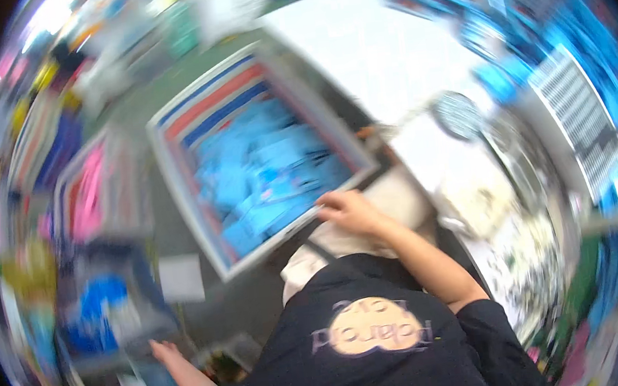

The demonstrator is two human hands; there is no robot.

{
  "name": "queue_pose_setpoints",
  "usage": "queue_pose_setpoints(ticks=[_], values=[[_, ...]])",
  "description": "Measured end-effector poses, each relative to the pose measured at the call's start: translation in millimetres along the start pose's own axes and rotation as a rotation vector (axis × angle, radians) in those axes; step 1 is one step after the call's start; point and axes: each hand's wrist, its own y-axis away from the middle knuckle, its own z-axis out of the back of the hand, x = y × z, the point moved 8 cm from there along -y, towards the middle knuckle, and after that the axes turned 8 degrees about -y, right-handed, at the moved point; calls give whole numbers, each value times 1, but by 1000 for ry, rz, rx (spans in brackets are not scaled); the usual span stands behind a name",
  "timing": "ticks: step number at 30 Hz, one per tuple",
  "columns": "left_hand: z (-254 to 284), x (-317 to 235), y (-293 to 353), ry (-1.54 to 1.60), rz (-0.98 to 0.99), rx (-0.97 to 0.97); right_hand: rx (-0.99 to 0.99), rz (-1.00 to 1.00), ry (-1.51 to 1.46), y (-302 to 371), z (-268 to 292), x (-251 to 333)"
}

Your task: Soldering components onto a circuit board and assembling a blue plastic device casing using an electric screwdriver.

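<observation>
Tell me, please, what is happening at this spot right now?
A person in a dark shirt is seen from above, with the picture blurred by motion. Their right hand rests at the near edge of a striped bin filled with blue packets. Their left hand reaches down to the lower left, at a dark container with something blue inside. A white table lies beyond the bin. Whether either hand grips anything is too blurred to tell.

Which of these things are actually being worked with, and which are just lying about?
In hand:
- striped bin of blue packets, right hand at its rim
- blue-filled bin near the left hand

Lying about:
- pink-filled bin
- white table
- round striped object
</observation>
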Motion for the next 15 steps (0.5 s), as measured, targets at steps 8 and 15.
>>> queue_pose_setpoints(ticks=[8,15], values=[[-480,-42,610,-511,-1519,1530,-570,-151,-571,201,123,7],[-609,-10,906,-403,-1308,2204,-1084,-208,-660,319,122,9]])
